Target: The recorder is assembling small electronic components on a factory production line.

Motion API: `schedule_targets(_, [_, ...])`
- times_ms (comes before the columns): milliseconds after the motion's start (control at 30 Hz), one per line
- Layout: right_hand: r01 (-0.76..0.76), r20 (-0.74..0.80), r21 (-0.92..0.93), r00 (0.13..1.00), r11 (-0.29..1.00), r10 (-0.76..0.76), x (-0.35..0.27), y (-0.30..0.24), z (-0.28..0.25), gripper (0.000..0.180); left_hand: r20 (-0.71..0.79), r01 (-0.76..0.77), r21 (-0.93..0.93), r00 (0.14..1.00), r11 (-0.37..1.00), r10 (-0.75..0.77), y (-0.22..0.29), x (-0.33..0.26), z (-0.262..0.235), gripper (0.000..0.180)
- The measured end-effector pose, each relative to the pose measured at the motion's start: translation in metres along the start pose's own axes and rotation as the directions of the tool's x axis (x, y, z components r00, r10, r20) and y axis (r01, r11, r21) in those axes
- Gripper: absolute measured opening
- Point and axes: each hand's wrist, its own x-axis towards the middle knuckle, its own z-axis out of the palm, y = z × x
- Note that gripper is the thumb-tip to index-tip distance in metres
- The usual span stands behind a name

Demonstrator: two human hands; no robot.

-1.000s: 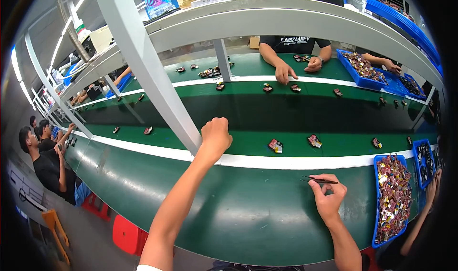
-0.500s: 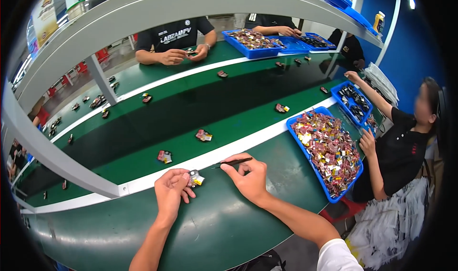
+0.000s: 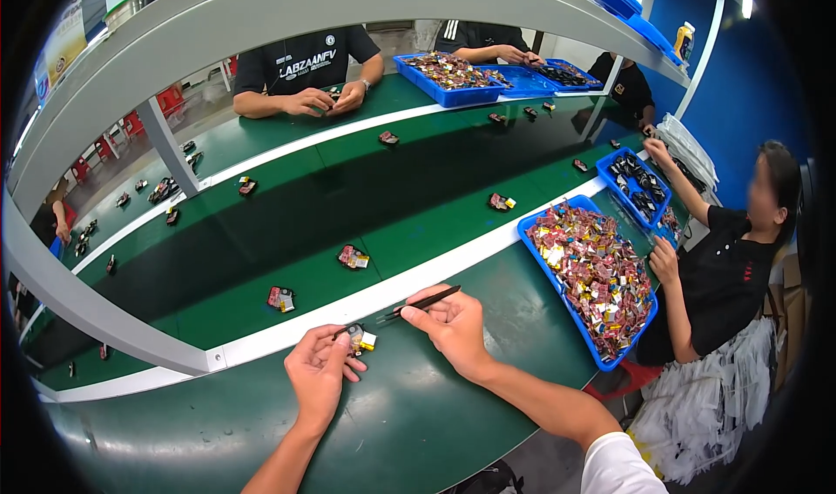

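Note:
Between the thumb and fingers of my left hand [image 3: 315,376] is a small electronic assembly [image 3: 358,342] with a dark casing, a silver part and a yellow patch. My right hand [image 3: 455,336] grips black tweezers [image 3: 430,300] in a pinch. Their thin tips point left toward the assembly and stand a little apart from it. Both hands are over the green worktable [image 3: 418,407], close to the white rail [image 3: 418,278]. Beyond the rail, similar small assemblies [image 3: 353,256] lie spaced out on the green conveyor belt [image 3: 418,228].
At my right stands a blue tray [image 3: 525,233] heaped with small red, yellow and silver parts. Behind it a blue tray [image 3: 620,156] holds black pieces, beside a seated co-worker [image 3: 723,276]. Other people sit across the belt. A grey frame post [image 3: 96,298] curves at left.
The assemblies on the belt have shifted left. My tweezers have come slightly left, their tips nearer the held assembly. The co-worker across the belt has lowered their hands a little.

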Motion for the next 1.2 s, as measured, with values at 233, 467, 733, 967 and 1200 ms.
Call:
schedule_targets(233, [-0.045, -0.011, 0.040, 0.999, 0.998, 0.046, -0.003, 0.002, 0.002, 0.020, -0.012, -0.010, -0.036, 1.000, 0.999, 0.009, 0.000, -0.002, -0.003, 0.021])
schedule_targets(467, [-0.018, 0.124, 0.040, 0.992, 0.999, 0.013, -0.011, -0.010, -0.004, 0.016, -0.017, -0.004, -0.045, 1.000, 0.999, 0.003, -0.003, -0.001, 0.001, 0.020])
schedule_targets(733, [0.213, 0.206, -0.207, 0.964, 0.955, -0.170, -0.023, 0.003, 0.007, 0.014, 0.019, -0.025, -0.036, 0.999, 0.999, 0.025, -0.006, -0.002, -0.001, 0.018])
schedule_targets(967, [0.350, 0.203, -0.424, 0.936, 0.836, -0.289, -0.026, 0.006, 0.010, 0.011, 0.076, 0.001, -0.013, 0.997, 1.000, 0.000, -0.007, -0.002, -0.001, 0.022])
schedule_targets(1200, [0.412, 0.261, -0.487, 0.910, 0.770, -0.323, -0.026, 0.005, 0.011, 0.017, 0.082, -0.013, -0.034, 0.997, 0.999, 0.016, -0.007, -0.003, 0.000, 0.020])
